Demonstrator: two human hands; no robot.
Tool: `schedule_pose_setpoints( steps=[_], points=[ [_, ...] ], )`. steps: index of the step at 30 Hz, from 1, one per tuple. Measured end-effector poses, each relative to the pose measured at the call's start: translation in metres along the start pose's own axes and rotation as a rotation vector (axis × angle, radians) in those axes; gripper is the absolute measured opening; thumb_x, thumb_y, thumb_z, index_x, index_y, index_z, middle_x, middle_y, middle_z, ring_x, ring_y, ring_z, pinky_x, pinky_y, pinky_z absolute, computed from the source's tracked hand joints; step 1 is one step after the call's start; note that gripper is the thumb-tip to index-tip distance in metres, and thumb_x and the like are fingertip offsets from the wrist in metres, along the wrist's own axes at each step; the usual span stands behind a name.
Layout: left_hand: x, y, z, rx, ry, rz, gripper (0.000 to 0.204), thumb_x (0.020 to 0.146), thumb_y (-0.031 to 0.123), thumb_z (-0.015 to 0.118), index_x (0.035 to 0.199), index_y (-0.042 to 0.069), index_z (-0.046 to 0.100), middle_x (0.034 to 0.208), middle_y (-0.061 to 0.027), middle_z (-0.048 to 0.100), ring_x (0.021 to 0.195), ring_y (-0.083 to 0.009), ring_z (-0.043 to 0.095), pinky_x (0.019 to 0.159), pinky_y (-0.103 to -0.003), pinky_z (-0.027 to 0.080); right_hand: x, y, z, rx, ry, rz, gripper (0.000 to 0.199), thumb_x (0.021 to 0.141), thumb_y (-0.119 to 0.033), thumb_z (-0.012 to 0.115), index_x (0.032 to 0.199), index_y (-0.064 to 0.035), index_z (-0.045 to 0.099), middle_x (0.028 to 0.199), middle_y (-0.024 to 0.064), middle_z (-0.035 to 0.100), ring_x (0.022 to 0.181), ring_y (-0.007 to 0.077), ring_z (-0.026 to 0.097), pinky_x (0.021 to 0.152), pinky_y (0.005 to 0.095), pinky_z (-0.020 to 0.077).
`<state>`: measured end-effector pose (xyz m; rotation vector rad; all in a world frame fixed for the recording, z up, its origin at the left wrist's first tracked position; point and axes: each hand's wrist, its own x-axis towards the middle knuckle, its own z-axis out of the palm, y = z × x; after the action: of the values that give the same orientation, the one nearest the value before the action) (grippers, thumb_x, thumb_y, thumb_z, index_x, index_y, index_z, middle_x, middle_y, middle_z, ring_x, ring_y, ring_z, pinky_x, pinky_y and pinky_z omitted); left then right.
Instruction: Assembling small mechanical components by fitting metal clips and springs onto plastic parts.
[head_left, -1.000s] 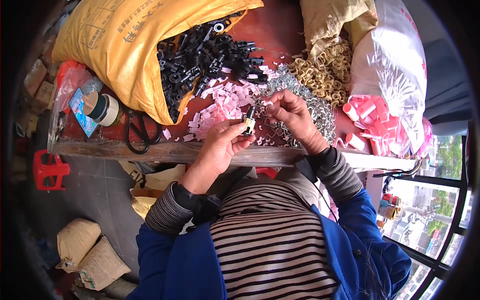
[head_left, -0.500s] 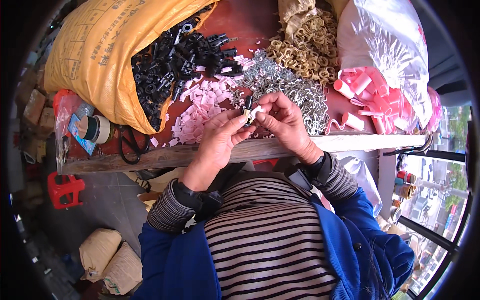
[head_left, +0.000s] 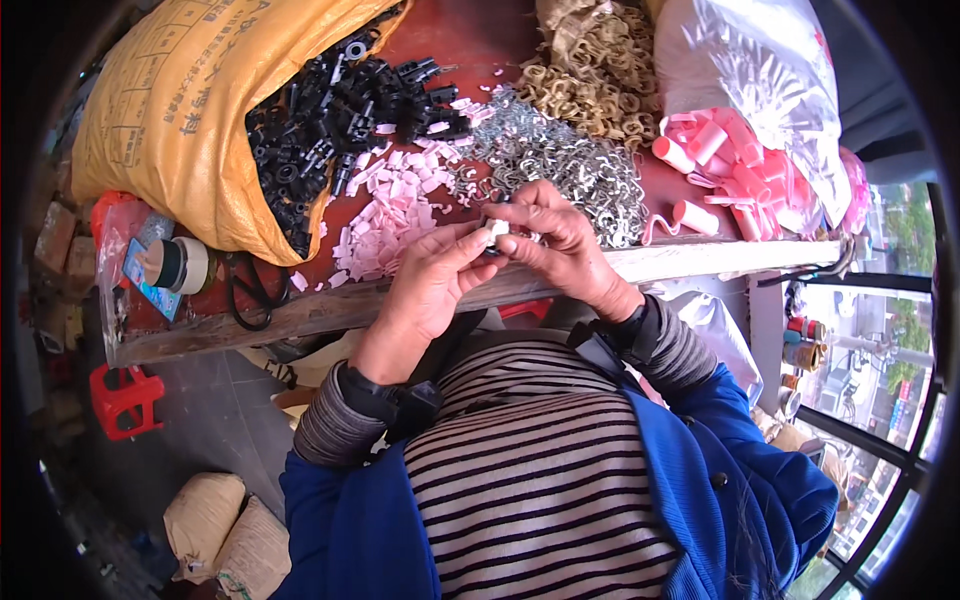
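Above the table's near edge my two hands meet fingertip to fingertip. My left hand (head_left: 432, 282) is closed in a pinch on a small black plastic part, now almost wholly hidden behind the fingers. A small pale pink plastic piece (head_left: 496, 230) shows between the hands. My right hand (head_left: 565, 248) pinches that piece against the black part; how the two fit together cannot be seen. Just beyond the hands lie a heap of loose pink pieces (head_left: 385, 215) and a heap of small bent silver metal hooks (head_left: 570, 165).
An orange woven sack (head_left: 170, 130) spills black plastic parts (head_left: 320, 130) at left. Tan ring-like pieces (head_left: 600, 75) lie at the back. A white plastic bag (head_left: 760, 80) and pink curled strips (head_left: 735, 165) are at right. Tape rolls (head_left: 190, 265) stand near the left edge.
My right fingers have moved over the black part, which showed upright before and is now hidden. The view has shifted slightly, and the table's contents appear a little higher and further left.
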<state>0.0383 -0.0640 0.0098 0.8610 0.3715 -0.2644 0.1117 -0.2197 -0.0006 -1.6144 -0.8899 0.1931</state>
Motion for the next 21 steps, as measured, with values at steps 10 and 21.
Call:
schedule_pose_setpoints(
  steps=[10,21],
  points=[
    [0.000,-0.009,0.008,0.156,-0.049,0.083,0.022,0.080,0.019,0.054,0.092,0.001,0.055,0.075,-0.0052,0.057,0.061,-0.0099,0.056,0.054,-0.018,0.045,-0.024,-0.019,-0.032,-0.253,0.046,-0.118,0.034,0.069,-0.009,0.063,0.102,-0.0061,0.055,0.085,0.0097,0.051,0.079,0.0226,0.049,0.069,0.0306,0.0399],
    [0.029,-0.019,0.019,0.266,-0.093,-0.054,0.022,0.079,0.019,0.055,0.091,0.000,0.054,0.074,-0.0062,0.058,0.061,-0.0098,0.056,0.053,-0.018,0.044,-0.096,0.027,-0.192,-1.242,0.078,0.239,0.044,0.067,-0.020,0.063,0.105,-0.0044,0.049,0.090,0.0115,0.055,0.082,0.0263,0.053,0.069,0.0339,0.0405]
  ],
)
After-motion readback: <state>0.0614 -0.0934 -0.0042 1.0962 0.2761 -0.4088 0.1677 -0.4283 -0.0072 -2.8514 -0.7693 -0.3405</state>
